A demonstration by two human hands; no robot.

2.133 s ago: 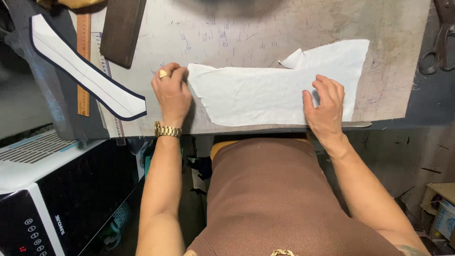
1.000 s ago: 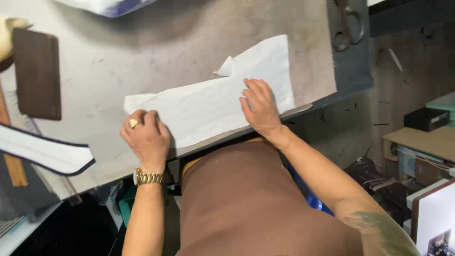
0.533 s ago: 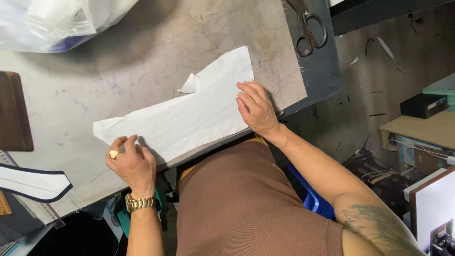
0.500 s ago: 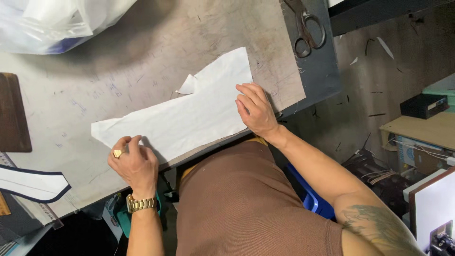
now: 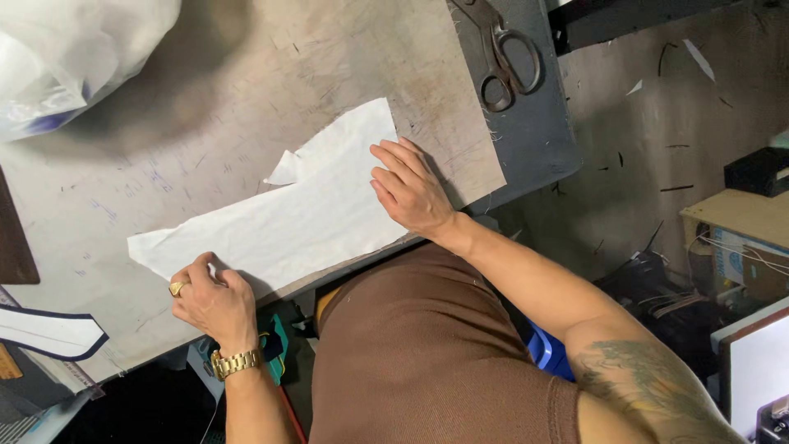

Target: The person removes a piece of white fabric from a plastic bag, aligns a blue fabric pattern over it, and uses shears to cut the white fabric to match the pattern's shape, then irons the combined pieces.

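Your right hand (image 5: 408, 187) lies flat, palm down and fingers spread a little apart, on the right end of a white cut fabric piece (image 5: 279, 215); it grips nothing and only presses the cloth onto the table. Your left hand (image 5: 212, 298) is at the opposite, narrower end of the same piece, near the table's front edge: its fingers are curled together at the lower left border of the cloth, apparently pinching it, though the contact itself is hidden beneath the knuckles. A gold ring shows on one finger, and a gold wristwatch (image 5: 235, 363) sits on that wrist. The fabric piece lies flat on the worn grey worktable (image 5: 246, 90), running aslant from lower left to upper right, with a small folded flap along its upper edge near the middle. A pair of metal scissors (image 5: 501, 51) rests on the darker slab at the table's far right corner, well apart from both hands. A bulging white plastic bag (image 5: 74, 49) occupies the upper left of the table. At the left edge lies a white pattern strip with a dark border (image 5: 49, 330), near your left hand but not touching it.
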